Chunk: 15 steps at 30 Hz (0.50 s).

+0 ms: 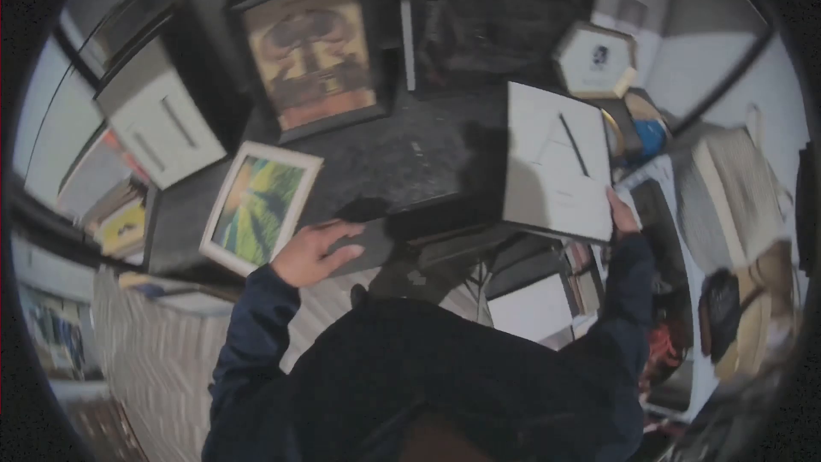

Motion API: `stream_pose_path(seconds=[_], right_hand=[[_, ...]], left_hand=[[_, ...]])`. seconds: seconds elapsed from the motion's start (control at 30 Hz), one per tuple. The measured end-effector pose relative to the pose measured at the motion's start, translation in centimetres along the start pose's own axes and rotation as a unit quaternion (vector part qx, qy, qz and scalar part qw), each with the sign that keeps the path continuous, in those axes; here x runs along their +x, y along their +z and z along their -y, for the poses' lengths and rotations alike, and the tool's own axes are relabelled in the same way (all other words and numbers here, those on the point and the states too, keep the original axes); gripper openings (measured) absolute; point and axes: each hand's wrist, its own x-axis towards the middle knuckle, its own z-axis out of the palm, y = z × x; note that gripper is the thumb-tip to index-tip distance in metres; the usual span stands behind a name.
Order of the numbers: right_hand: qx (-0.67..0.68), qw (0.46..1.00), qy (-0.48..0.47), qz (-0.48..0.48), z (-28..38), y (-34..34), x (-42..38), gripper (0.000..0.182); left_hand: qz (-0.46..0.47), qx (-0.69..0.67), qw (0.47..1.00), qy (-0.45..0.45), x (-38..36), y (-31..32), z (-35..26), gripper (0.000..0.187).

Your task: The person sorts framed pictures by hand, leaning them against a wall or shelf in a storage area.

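Your left hand [312,250] lies flat, fingers spread loosely, on the near edge of the dark tabletop [402,162] at lower centre-left of the frame, holding nothing. Just left of it, touching or nearly so, a white-framed landscape picture [259,205] lies tilted at the tabletop's corner. Your right hand [623,214], at centre right, grips the lower right corner of a white board [556,162], which stands tilted over the tabletop's right edge with a thin dark bar across its face. Above the board, upper right, sits a hexagonal frame [596,60]. At the top centre-left, a dark-framed brownish picture [312,56] leans at the back of the tabletop.
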Motion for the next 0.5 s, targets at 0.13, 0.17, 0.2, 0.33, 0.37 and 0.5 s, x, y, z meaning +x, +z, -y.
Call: stream_pose_path(seconds=[0.13,0.17,0.2,0.33,0.37,0.5], right_hand=[[0.053,0.999,0.013,-0.002,-2.6,-1.2,1.8,0.089],[0.065,0.998,0.009,0.013,-2.2,-0.7,2.6,0.09],[0.074,0.997,0.009,0.016,-2.3,-0.6,2.7,0.091],[0.108,0.994,0.023,0.012,-2.4,-0.4,1.5,0.088],[0.098,0.995,0.027,-0.009,-2.6,-0.1,1.2,0.087],[0.085,0.995,0.053,-0.017,-1.7,0.5,-2.0,0.114]], left_hand=[[0.018,-0.01,0.997,-0.072,1.3,0.1,-1.2,0.047],[0.027,-0.013,0.993,-0.115,1.0,0.1,-1.6,0.049],[0.035,-0.013,0.99,-0.134,1.2,0.1,-1.9,0.049],[0.046,-0.026,0.984,-0.17,2.4,0.3,-2.1,0.049],[0.055,-0.031,0.982,-0.18,2.5,0.3,-2.1,0.049],[0.077,-0.039,0.977,-0.193,3.5,0.5,-2.0,0.051]])
